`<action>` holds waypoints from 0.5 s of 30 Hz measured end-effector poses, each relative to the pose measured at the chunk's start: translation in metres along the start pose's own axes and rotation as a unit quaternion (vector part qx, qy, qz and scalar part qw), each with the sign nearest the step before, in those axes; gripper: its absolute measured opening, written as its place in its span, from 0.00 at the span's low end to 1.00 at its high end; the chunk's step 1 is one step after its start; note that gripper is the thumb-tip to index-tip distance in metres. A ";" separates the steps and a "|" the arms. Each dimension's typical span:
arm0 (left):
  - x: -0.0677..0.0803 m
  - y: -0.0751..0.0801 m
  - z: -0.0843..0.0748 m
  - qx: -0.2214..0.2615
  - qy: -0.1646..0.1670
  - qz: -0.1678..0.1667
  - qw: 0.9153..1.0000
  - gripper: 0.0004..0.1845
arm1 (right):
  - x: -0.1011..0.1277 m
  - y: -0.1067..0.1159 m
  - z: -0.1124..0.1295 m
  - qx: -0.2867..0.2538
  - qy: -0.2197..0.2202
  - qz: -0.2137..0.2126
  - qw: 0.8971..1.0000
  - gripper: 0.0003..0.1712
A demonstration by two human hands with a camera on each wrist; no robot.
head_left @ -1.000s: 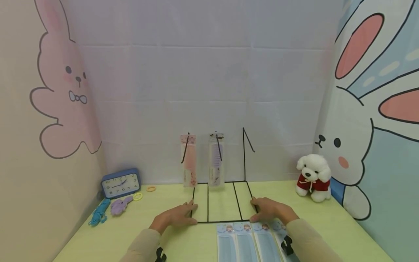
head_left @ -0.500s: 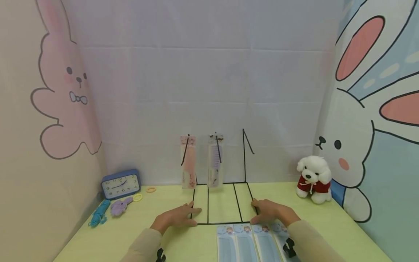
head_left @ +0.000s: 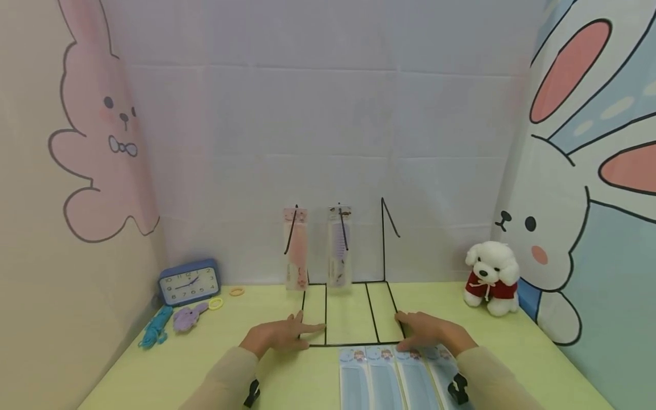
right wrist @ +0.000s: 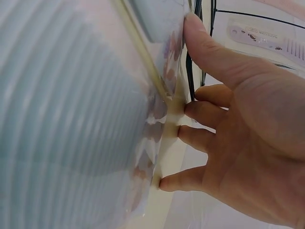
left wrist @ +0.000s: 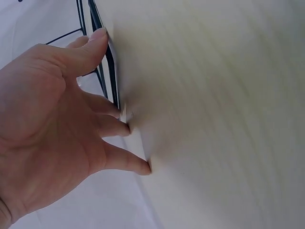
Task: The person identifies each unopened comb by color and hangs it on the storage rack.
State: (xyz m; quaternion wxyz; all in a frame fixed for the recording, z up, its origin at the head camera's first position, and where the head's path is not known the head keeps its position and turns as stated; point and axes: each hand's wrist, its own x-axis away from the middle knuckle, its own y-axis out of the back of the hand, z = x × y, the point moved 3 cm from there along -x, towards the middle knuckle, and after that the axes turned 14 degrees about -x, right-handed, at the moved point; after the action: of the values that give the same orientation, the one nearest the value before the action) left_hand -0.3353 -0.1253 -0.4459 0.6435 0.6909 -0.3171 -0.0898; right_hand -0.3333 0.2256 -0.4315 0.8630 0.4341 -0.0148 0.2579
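Here the left hand [head_left: 279, 336] lies flat with its fingers spread on the front left corner of the black wire rack [head_left: 348, 316]. The right hand [head_left: 427, 333] presses the front right corner the same way. Maybe they hold it steady. Nothing is gripped. Blue comb packs [head_left: 394, 378] lie just in front.

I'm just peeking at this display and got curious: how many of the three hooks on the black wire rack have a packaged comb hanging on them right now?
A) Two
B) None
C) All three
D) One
A: on the black wire rack, a pink packaged comb hangs on the left hook and a purple packaged comb on the middle one, while the right hook is bare.
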 end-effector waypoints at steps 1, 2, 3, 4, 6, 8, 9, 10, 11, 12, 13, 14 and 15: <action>0.000 0.000 -0.001 -0.001 0.001 0.003 1.000 0.28 | 0.000 0.000 0.000 0.000 -0.002 0.000 1.000 0.46; 0.000 -0.001 -0.002 -0.005 0.001 0.004 1.000 0.28 | 0.000 0.000 -0.001 0.001 -0.003 0.000 1.000 0.46; 0.000 -0.002 -0.002 -0.008 0.001 0.006 1.000 0.28 | 0.000 0.000 -0.002 0.002 -0.002 0.001 1.000 0.45; 0.000 -0.003 -0.003 -0.009 0.002 0.009 1.000 0.27 | -0.001 -0.001 -0.002 0.003 -0.002 0.001 1.000 0.45; -0.001 -0.005 -0.002 -0.013 0.000 0.011 1.000 0.27 | -0.001 -0.001 -0.003 0.004 -0.001 0.004 1.000 0.44; -0.001 -0.007 0.000 -0.005 -0.001 0.014 1.000 0.27 | -0.001 -0.002 -0.003 0.010 0.004 0.008 1.000 0.42; -0.001 -0.008 0.001 0.000 0.000 0.013 1.000 0.26 | -0.001 -0.002 -0.003 0.011 0.006 0.011 1.000 0.41; -0.002 -0.009 0.003 0.007 0.001 0.009 1.000 0.26 | -0.001 -0.002 -0.002 0.013 0.006 0.013 1.000 0.40; -0.002 -0.009 0.004 0.015 0.000 0.001 1.000 0.26 | -0.002 -0.002 -0.002 0.016 0.007 0.015 1.000 0.40; -0.002 -0.009 0.006 0.024 -0.001 -0.008 1.000 0.26 | -0.002 -0.002 -0.001 0.019 0.008 0.015 1.000 0.39; -0.003 -0.009 0.008 0.032 -0.001 -0.018 0.999 0.26 | -0.003 -0.002 0.000 0.021 0.009 0.014 1.000 0.39; -0.004 -0.009 0.009 0.035 0.000 -0.027 0.999 0.27 | -0.003 -0.001 0.001 0.022 0.010 0.013 1.000 0.39; -0.005 -0.008 0.010 0.039 -0.001 -0.035 0.999 0.28 | -0.003 0.000 0.001 0.023 0.009 0.011 1.000 0.39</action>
State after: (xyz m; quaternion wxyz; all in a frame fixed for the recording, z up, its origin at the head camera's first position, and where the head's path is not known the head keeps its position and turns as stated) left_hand -0.3417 -0.1314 -0.4564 0.6124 0.7259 -0.2965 -0.1011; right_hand -0.3358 0.2231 -0.4319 0.8500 0.4514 -0.0060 0.2713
